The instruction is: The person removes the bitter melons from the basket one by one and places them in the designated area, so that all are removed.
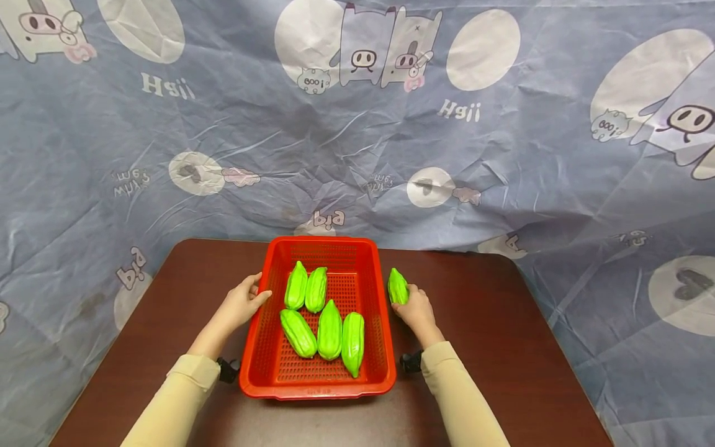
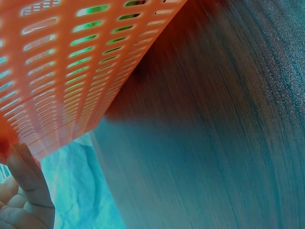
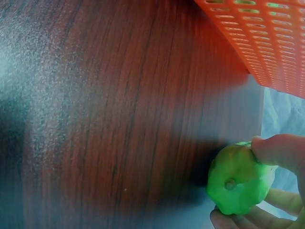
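A red plastic basket (image 1: 317,391) with slotted walls stands on the table, with several green bitter melons (image 1: 329,332) lying in it in two rough rows. At the basket's left side my left hand (image 1: 239,305) grips the rim, thumb over the top edge. In the left wrist view that hand (image 2: 29,188) shows at the lower left, against the slotted wall (image 2: 62,90). My right hand (image 1: 416,312) holds another bitter melon (image 1: 397,285) just outside the basket's right wall. Thumb and fingers stand around this melon (image 3: 238,180) in the right wrist view; whether it touches the table I cannot tell.
The dark brown wooden table (image 1: 475,347) extends to both sides of the basket. Behind it hangs a wrinkled blue-grey cloth (image 1: 346,136) with cartoon pig prints, close to the table's far edge. Dark wrist cameras (image 1: 411,361) sit on both wrists, near the basket's sides.
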A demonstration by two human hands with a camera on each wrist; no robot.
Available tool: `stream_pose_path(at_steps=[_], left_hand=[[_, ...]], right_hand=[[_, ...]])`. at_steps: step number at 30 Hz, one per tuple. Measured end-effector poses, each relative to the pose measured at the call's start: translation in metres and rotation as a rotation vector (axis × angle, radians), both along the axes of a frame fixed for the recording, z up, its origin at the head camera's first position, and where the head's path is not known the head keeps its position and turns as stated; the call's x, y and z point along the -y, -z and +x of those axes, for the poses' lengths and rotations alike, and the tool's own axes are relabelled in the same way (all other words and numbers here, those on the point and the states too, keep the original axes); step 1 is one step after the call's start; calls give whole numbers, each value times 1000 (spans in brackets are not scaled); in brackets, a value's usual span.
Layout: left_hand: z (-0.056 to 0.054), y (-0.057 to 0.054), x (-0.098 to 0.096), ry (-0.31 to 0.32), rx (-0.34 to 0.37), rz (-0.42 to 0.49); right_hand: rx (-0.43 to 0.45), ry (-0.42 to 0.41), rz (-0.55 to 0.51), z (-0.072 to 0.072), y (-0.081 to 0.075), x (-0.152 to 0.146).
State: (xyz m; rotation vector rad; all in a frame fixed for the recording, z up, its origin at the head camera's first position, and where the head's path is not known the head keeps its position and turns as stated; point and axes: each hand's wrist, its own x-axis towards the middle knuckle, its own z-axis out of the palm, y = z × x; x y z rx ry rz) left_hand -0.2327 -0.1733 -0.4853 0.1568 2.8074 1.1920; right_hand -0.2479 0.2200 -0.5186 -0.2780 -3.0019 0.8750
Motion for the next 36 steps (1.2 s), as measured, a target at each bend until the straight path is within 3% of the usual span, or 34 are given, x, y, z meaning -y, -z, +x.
stream_pose_path(at_steps=[15,25,36], left_hand=[[1,-1,1,-19,8,18],[0,1,1,-15,4,15],[-2,2,0,-7,-16,3]], right_hand=[[7,-19,18,1,-5,-1],[-42,-40,11,-4,-41,4],[-126,-103,-43,-6,-84,49]])
